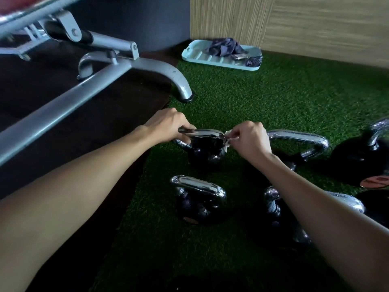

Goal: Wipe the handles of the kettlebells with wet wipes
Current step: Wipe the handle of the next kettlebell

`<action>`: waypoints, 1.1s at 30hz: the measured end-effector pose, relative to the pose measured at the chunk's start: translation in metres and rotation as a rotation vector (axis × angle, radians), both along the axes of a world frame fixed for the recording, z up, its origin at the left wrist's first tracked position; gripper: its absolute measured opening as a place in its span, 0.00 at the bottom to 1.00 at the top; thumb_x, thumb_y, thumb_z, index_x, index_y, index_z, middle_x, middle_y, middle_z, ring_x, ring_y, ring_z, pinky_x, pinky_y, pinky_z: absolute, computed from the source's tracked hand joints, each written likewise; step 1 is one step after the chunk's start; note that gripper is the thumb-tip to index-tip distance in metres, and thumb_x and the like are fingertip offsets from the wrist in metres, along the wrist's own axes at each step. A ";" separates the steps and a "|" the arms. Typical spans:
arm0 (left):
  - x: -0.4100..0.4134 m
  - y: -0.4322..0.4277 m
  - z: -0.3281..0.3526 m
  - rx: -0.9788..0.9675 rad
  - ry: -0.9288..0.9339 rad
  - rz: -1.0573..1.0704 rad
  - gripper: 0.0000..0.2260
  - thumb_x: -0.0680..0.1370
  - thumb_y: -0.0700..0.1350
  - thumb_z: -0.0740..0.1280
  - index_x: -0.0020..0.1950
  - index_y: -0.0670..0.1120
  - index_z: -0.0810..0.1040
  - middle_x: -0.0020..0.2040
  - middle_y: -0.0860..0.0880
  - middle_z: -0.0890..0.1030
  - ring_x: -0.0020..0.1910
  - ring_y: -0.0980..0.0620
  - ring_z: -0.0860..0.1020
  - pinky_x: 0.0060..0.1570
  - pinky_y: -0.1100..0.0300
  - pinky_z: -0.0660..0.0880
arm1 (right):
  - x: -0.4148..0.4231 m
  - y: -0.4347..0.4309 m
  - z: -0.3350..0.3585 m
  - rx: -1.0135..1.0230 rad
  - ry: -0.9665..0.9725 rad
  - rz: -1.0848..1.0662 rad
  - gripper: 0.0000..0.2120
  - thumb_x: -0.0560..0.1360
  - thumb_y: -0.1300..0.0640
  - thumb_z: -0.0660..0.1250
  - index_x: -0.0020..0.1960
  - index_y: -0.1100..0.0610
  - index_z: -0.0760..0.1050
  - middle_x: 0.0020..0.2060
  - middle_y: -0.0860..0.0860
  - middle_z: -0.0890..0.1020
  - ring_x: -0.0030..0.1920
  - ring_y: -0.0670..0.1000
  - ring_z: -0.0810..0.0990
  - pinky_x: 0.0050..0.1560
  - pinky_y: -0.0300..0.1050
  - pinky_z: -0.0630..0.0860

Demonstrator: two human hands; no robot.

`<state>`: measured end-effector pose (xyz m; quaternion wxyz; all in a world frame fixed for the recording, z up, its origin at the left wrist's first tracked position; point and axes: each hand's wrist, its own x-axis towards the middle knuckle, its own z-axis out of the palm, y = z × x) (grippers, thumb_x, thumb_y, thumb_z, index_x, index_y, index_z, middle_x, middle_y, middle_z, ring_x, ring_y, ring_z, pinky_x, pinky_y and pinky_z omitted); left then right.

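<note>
Reddish round label [374,181] at far right, writing too blurred to read. Black kettlebell [205,153] with shiny chrome handle [208,133], upright on green turf [263,95], just beyond other kettlebells [197,203]. Left grip [168,125] clenched round the handle's left end. Right grip [251,138] pinching a crumpled white wet wipe [228,142] against the handle's right end.

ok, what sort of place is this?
Probably a gym, maybe a home one: black kettlebells with chrome handles stand on green artificial turf, and a grey metal bench frame stands at left. The right hand pinches a white wipe against one handle, which the left hand grips.
</note>
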<state>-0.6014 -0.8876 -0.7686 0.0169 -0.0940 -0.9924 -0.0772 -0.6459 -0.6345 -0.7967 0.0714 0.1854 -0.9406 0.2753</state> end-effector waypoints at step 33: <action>-0.041 0.030 0.005 -0.009 -0.074 0.040 0.14 0.76 0.56 0.74 0.60 0.54 0.84 0.49 0.52 0.86 0.48 0.51 0.82 0.46 0.56 0.74 | -0.035 0.014 0.055 -0.317 -0.102 0.005 0.10 0.66 0.62 0.81 0.43 0.53 0.83 0.41 0.45 0.86 0.39 0.39 0.83 0.30 0.29 0.75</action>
